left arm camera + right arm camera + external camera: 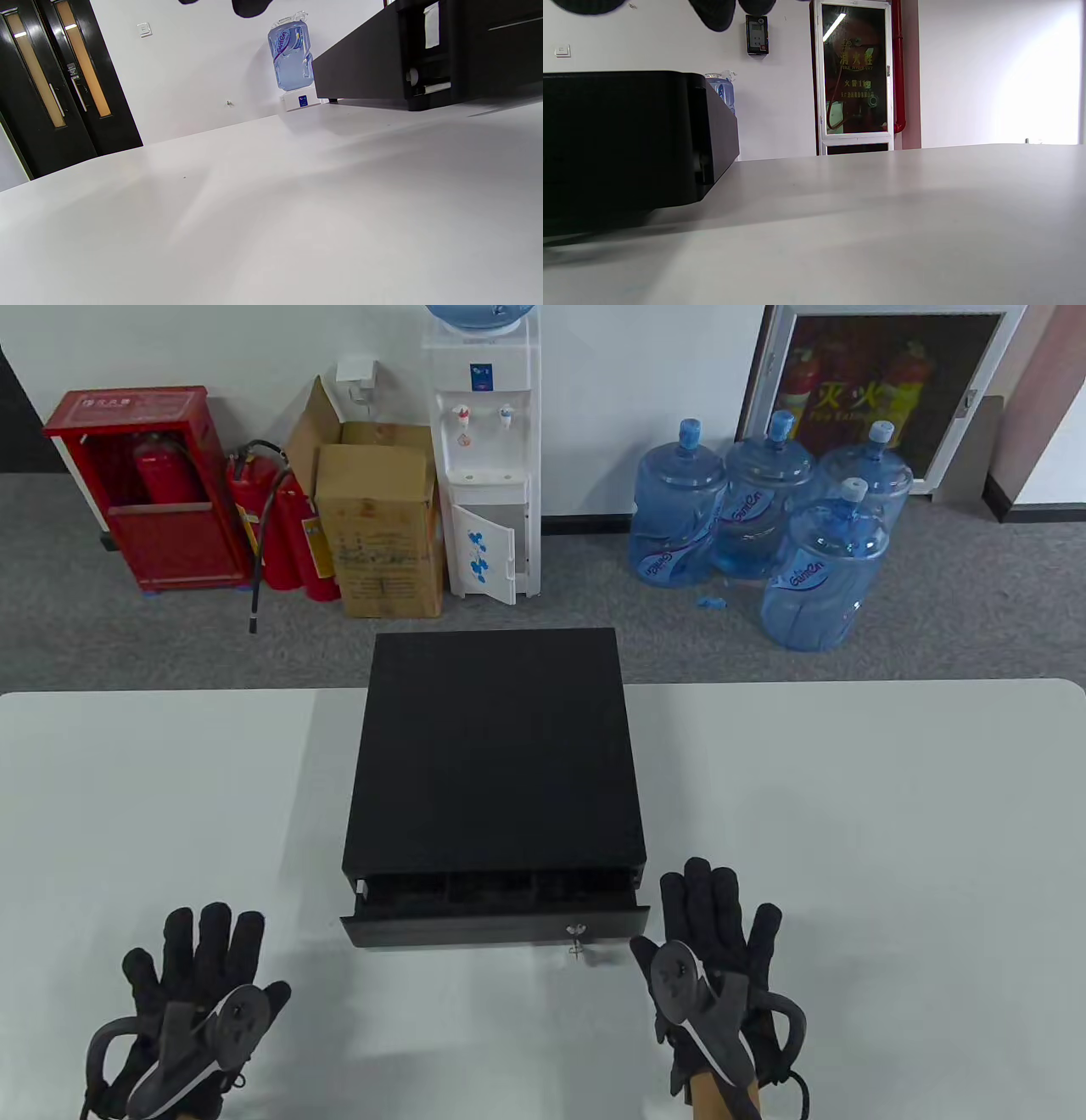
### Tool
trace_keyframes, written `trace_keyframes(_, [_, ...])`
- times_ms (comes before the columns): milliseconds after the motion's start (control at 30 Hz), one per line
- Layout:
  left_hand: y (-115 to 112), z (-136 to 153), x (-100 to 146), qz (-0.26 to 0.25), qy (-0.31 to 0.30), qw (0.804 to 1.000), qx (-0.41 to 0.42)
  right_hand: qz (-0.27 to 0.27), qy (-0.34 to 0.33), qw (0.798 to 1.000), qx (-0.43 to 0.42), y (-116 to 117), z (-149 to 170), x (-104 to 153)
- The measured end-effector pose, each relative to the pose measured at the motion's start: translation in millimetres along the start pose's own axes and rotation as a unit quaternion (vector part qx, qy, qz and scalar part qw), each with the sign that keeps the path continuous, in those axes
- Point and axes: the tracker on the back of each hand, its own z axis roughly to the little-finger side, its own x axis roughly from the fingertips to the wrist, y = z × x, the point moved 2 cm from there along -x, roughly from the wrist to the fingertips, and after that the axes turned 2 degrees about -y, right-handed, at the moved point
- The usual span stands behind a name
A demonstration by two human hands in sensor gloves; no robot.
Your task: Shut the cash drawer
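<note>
Your left hand [191, 1010] and right hand [717, 976] lie flat on the table [891, 831], fingers spread, holding nothing. They sit either side of the cash drawer [496, 920], probably staged for a push on its front panel. The right hand is just beside the panel's right corner; the left is well apart. The drawer belongs to a black box [495, 746] at table centre. It stands slightly pulled out, showing dark compartments, with a key [578, 940] in the lock.
</note>
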Motion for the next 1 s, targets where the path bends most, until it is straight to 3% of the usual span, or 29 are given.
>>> trace_keyframes(1000, [-2.0,1.4,4.2,0.0,0.002,1.0,0.014,0.001,0.0,1.0,-0.004,0.1,-0.4,0.0])
